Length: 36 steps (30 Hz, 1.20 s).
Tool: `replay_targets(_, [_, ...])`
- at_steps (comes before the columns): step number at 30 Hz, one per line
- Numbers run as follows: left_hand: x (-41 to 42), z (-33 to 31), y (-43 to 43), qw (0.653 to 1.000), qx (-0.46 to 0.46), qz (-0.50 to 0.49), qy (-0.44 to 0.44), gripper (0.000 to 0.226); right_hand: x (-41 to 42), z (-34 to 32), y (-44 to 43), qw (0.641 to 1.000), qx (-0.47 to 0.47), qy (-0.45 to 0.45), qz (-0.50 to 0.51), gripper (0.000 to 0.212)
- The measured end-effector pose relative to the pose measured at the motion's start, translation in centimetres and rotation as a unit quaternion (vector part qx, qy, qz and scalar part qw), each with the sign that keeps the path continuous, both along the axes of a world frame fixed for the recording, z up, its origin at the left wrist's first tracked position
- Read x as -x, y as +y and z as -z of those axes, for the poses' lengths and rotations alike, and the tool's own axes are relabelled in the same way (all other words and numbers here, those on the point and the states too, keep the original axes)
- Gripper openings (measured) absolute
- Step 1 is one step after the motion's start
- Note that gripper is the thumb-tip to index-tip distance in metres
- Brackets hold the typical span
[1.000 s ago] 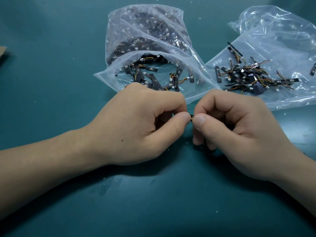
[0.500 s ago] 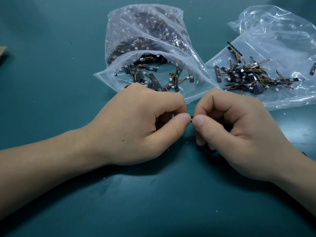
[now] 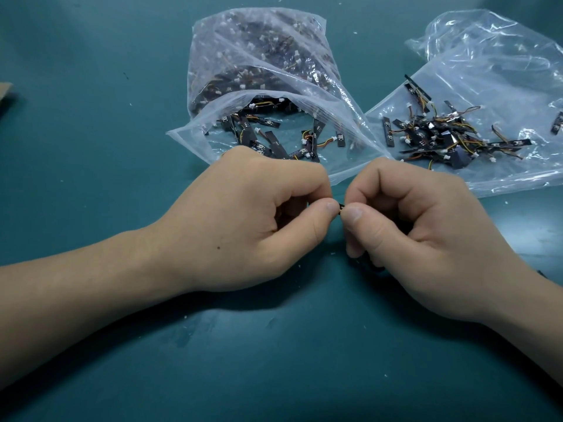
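My left hand (image 3: 243, 220) and my right hand (image 3: 420, 236) meet thumb to thumb low over the teal table (image 3: 91, 132). Between the two thumbs a small black part (image 3: 339, 207) shows as a sliver; each hand pinches one end of it, and most of it is hidden under the curled fingers. Just behind the hands lies an open clear plastic bag (image 3: 262, 71) full of small black circuit strips with coloured wires and white plugs. To the right, a second flat plastic bag (image 3: 487, 74) carries a loose pile of the same strips (image 3: 438, 135).
A brown cardboard corner (image 3: 4, 92) pokes in at the left edge. One stray strip (image 3: 558, 123) lies on the plastic at the far right. Tiny white crumbs dot the table.
The hands have stayed together at the same spot. The right hand's fingers shifted slightly around the small part; nothing was let go.
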<state>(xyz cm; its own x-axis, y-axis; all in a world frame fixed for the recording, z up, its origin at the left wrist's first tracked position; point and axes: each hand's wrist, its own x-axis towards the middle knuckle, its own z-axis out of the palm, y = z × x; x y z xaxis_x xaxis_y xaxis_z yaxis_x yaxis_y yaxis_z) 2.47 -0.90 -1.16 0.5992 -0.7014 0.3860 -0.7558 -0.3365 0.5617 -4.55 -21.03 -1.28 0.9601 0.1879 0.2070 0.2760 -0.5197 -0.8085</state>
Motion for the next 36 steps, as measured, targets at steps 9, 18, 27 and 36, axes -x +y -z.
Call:
replay_targets(9, [-0.2, -0.3, 0.0, 0.993, 0.09, -0.04, 0.06, 0.026, 0.0, -0.1, 0.1, 1.0, -0.027, 0.012, -0.001, 0.023])
replay_targets(18, [-0.3, -0.4, -0.1, 0.991, 0.099, -0.038, 0.084, 0.027, -0.1, 0.1, -0.1, 1.0, -0.024, 0.015, -0.006, 0.025])
replay_targets(27, [-0.9, -0.3, 0.3, 0.975, 0.151, 0.016, 0.162, 0.031, 0.1, -0.2, -0.1, 0.999, 0.035, -0.02, -0.027, 0.032])
replay_targets(36, [-2.1, 0.3, 0.1, 0.946, 0.218, -0.054, 0.232, 0.024, -0.6, 0.3, -0.7, 0.968, -0.218, -0.026, 0.125, 0.034])
